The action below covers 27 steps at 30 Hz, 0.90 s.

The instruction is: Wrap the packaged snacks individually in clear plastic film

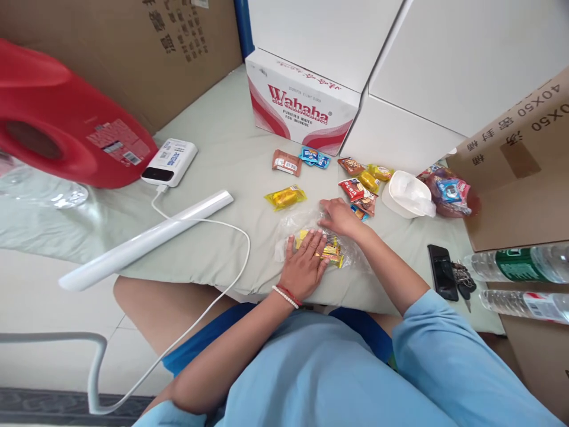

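My left hand lies flat, fingers stretched out, on a clear plastic bag. Yellow-wrapped snack packets show in the bag under and beside its fingers. At the bag's far right edge is my right hand, its thumb and forefinger apart and touching the plastic. Just beyond the right hand sits a cluster of small snacks, among them a red packet and a brown packet. A yellow-wrapped snack rests left of the bag. Farther back are a brown packet and blue packets.
A white bowl holds crumpled clear plastic, near a bag of snacks. Rightward lie a phone, keys and bottles. Leftward are a white lamp tube, a cable and a red jug. A Wahaha carton stands behind.
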{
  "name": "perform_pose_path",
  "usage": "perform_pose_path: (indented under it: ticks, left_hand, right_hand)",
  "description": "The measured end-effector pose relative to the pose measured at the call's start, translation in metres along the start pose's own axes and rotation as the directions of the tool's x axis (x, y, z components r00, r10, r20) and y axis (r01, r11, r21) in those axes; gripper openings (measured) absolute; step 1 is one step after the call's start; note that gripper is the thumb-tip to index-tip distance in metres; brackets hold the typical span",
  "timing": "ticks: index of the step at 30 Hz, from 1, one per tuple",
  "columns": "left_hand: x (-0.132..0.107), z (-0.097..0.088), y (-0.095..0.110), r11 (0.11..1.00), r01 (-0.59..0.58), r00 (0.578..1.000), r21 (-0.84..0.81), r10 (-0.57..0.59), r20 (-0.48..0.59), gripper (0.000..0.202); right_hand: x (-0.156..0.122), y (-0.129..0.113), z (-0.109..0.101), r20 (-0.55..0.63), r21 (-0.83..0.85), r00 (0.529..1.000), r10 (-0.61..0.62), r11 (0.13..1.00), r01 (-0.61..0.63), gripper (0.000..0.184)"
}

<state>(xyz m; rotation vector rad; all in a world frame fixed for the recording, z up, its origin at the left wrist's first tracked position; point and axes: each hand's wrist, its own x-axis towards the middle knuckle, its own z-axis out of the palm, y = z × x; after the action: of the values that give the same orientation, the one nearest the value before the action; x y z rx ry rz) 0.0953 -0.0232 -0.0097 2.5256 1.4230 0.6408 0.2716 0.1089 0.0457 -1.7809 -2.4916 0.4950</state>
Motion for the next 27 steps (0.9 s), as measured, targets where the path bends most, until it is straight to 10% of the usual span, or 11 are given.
perform_pose_path:
  ticks: [4,11,22,27]
  left_hand:
    - [-0.001,0.0,0.0,1.0,0.013,0.998,0.026,-0.012,-0.056,0.046]
    - [0.002,-0.005,0.003,0.989,0.143,0.99,0.038,-0.143,0.011,0.041]
    - [-0.021,-0.009,-0.034,0.959,-0.093,0.994,-0.268,0.073,-0.086,0.035]
    - [-0.021,-0.021,-0.054,0.88,0.278,0.897,-0.384,-0.381,-0.223,0.033]
  right_hand:
    - [0.014,0.0,-0.003,0.129,0.065,0.991,-0.026,0.998,0.018,0.013]
    - [-0.045,-0.01,-0.013,-0.127,0.082,0.968,-0.218,0.97,0.23,0.018]
    - [-0.122,-0.029,0.074,-0.306,0.089,0.908,-0.285,0.941,0.326,0.042]
    - [-0.118,-0.04,0.069,-0.18,0.06,0.962,-0.204,0.974,0.218,0.043]
